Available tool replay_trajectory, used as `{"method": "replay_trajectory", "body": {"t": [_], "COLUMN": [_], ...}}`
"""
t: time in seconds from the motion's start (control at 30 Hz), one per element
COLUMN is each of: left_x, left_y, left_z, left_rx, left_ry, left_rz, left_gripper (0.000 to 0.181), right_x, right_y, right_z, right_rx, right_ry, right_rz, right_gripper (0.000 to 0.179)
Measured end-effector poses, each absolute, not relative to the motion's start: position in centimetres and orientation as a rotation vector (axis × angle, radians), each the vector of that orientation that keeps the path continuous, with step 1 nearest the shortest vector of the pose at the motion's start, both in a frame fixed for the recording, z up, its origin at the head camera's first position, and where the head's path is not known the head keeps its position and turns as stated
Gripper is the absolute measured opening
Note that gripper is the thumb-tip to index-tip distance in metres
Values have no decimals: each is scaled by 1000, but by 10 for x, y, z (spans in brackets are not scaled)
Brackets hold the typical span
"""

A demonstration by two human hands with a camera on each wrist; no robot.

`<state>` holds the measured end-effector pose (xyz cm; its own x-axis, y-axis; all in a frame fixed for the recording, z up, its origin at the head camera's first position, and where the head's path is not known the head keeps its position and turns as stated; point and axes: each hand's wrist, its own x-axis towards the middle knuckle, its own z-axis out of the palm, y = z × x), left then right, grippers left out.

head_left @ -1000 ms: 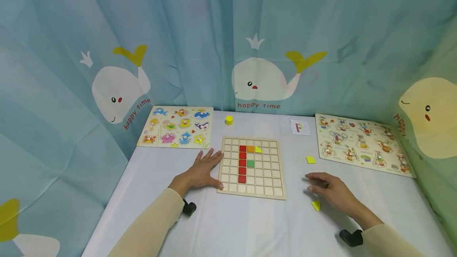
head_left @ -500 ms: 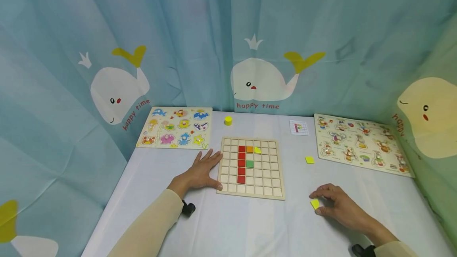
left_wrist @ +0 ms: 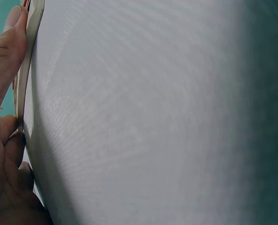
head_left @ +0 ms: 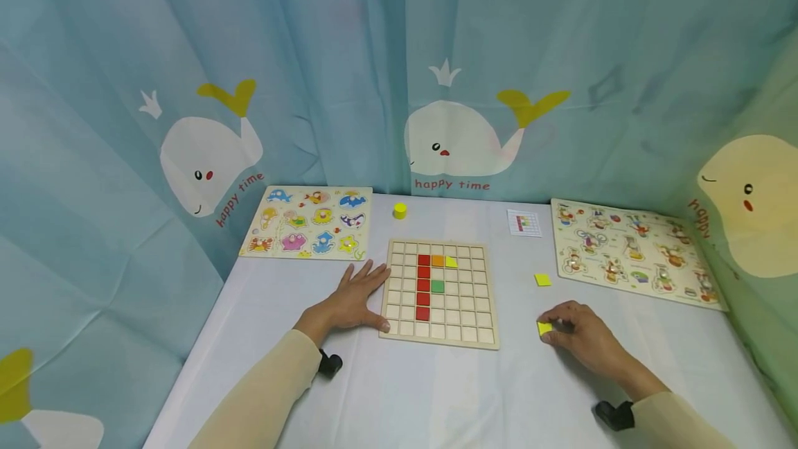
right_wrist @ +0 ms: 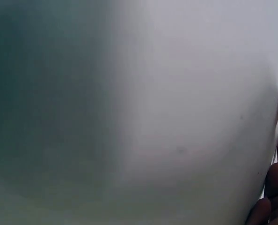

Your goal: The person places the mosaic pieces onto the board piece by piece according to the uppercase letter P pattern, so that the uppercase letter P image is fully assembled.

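A wooden grid board (head_left: 467, 302) lies mid-table, holding a column of several red tiles (head_left: 423, 285), an orange tile (head_left: 438, 261), a yellow tile (head_left: 451, 262) and a green tile (head_left: 438, 286). With fingers spread, my left hand (head_left: 350, 300) rests on the table at the board's left edge; the left wrist view shows the thumb (left_wrist: 8, 56) against that edge. To the right of the board, my right hand (head_left: 582, 339) pinches a yellow square tile (head_left: 544, 328) between thumb and fingers. Another yellow square tile (head_left: 542, 280) lies beyond it.
At the back left lies a sea-animal puzzle board (head_left: 305, 224), and at the back right another picture puzzle (head_left: 636, 251). A yellow cylinder (head_left: 400, 210) and a small pattern card (head_left: 524, 223) stand along the back. A whale-print curtain (head_left: 349, 89) encloses the table.
My right hand has come down to the near yellow tile, taken hold of it, and shifted it a little away from me. My left hand has stayed at the board's edge.
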<state>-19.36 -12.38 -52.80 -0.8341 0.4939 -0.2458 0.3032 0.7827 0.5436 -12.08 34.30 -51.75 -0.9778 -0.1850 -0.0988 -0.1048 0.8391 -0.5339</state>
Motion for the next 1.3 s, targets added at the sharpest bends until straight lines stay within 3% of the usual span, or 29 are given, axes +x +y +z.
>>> {"method": "replay_trajectory", "body": {"t": [0.37,0.6,1.3], "left_x": [-195,-197,-196], "left_y": [-123,-123,-124], "left_z": [-531,-534,-533], "left_rx": [601,594,592], "left_ry": [2593,2598,2598], "left_rz": [685,674,674], "left_gripper": [120,121,120], "right_x": [-145,-148,-152], "right_y": [335,332,325], "right_z": [-520,-519,-514], "right_rx": [-165,-73,-16], "right_ry": [2877,2830,2802], "right_rz": [-923,-991,-1093], "right_gripper": [24,34,32]}}
